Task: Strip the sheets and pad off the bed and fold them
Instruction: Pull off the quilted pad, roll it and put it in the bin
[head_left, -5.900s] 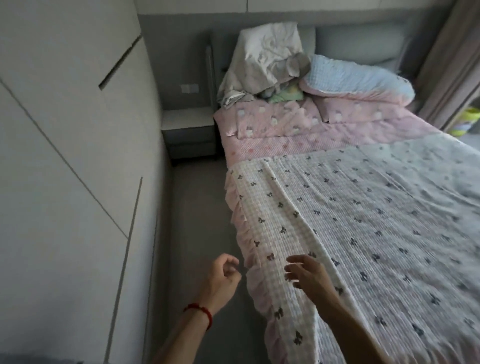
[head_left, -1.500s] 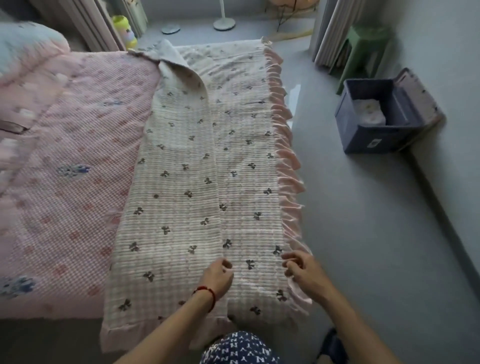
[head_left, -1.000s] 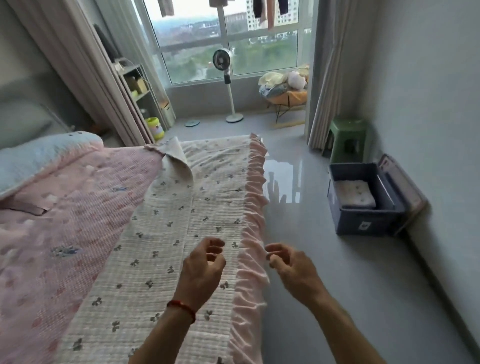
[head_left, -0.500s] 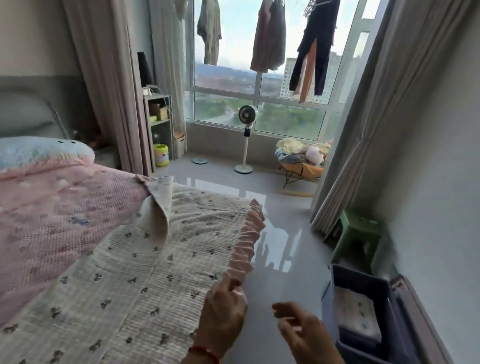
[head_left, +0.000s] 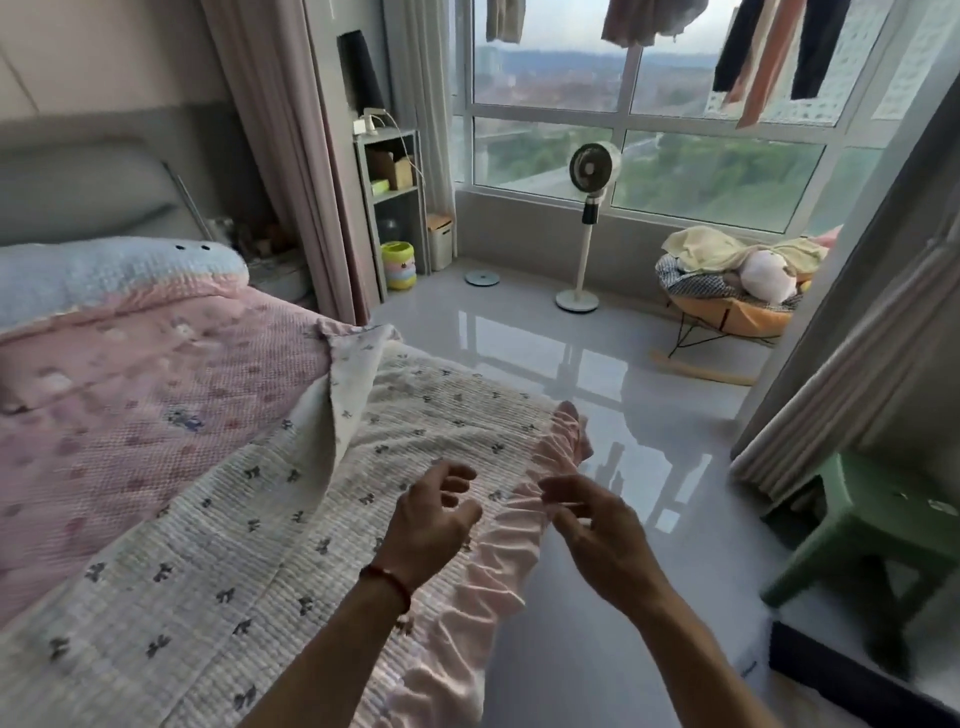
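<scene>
A cream quilted pad with small dark bows and a pink ruffled edge lies folded lengthwise along the foot of the bed. Its far corner is turned over. Beneath it a pink checked sheet covers the mattress. My left hand, with a red cord at the wrist, hovers over the pad near the ruffle, fingers loosely curled and holding nothing. My right hand hangs just past the ruffle over the floor, fingers loosely bent, also empty.
A blue-and-pink pillow lies at the bed's head. A green stool and a dark bin's edge stand at right. Farther off are a standing fan, a rocking chair piled with laundry and a narrow shelf. Glossy floor runs along the bed.
I have walked from the bed's left side round to its foot, and my view has risen toward the window. Both hands let go of the pad's near end and now hover along the ruffle.
</scene>
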